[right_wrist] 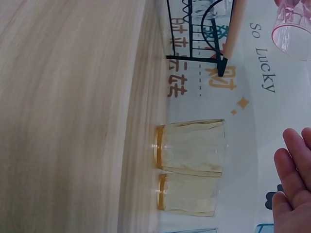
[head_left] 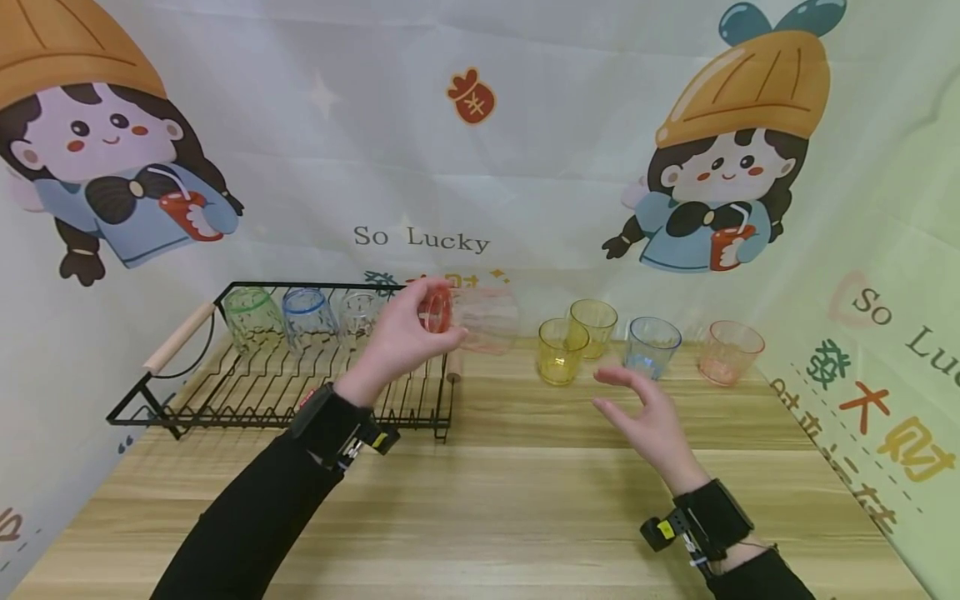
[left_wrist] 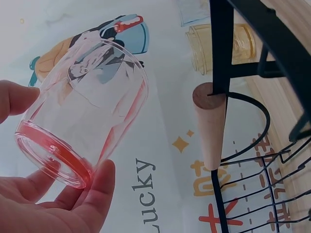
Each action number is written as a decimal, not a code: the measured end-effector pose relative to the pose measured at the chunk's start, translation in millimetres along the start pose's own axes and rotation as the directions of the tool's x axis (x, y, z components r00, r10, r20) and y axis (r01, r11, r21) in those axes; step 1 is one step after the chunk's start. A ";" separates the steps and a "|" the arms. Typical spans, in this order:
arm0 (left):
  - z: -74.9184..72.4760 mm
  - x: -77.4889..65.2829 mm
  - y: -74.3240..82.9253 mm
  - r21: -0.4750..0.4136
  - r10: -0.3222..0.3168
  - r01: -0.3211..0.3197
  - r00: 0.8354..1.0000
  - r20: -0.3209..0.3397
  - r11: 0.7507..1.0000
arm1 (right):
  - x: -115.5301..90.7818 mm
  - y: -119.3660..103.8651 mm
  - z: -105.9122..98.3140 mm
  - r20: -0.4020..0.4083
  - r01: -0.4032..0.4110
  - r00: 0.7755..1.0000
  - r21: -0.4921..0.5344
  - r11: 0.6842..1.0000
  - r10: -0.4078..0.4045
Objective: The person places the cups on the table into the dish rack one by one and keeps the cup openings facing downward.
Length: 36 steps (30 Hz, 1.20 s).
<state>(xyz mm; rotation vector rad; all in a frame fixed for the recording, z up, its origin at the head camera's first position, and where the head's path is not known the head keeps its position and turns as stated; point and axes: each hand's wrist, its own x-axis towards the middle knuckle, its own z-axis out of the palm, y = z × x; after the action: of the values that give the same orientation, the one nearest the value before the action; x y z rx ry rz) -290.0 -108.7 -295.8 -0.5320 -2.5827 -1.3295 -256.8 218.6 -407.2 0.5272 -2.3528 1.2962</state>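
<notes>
My left hand [head_left: 401, 333] grips a clear pink glass [head_left: 486, 319] by its thick red base. The glass lies on its side in the air, mouth pointing right, by the right end of the black dish rack [head_left: 420, 423]. In the left wrist view the thumb and fingers curl around the base of the pink glass [left_wrist: 92, 97]. My right hand [head_left: 648, 417] hovers over the table with fingers apart and nothing between them. Nearest to it are two yellow glasses [head_left: 561, 367] and a blue-rimmed glass [head_left: 651, 354], all upright.
Inside the rack lean a green glass [head_left: 251, 321], a blue glass [head_left: 309, 315] and a clear glass [head_left: 356, 321]. Wooden handles [head_left: 180, 337] rise at the rack's ends. Another pink glass [head_left: 727, 354] stands at the table's right. A printed cloth [head_left: 555, 167] hangs behind.
</notes>
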 end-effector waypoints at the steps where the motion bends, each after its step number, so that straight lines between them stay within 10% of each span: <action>1: -0.4 0.5 -0.7 0.006 -0.003 0.003 1.000 0.003 1.000 | -0.4 1.5 -0.1 0.004 -0.004 1.000 -0.002 1.000 0.004; 36: -34.1 23.0 -9.1 0.175 -0.048 0.034 0.996 0.077 0.984 | -3.7 13.1 -10.2 0.041 -0.024 0.999 -0.073 0.997 0.027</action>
<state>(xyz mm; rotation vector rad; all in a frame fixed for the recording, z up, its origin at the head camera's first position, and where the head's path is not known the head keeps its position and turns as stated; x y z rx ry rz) -314.6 -136.1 -275.3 -0.5152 -2.7556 -1.1012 -258.6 234.4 -413.3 0.5074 -2.4381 1.2169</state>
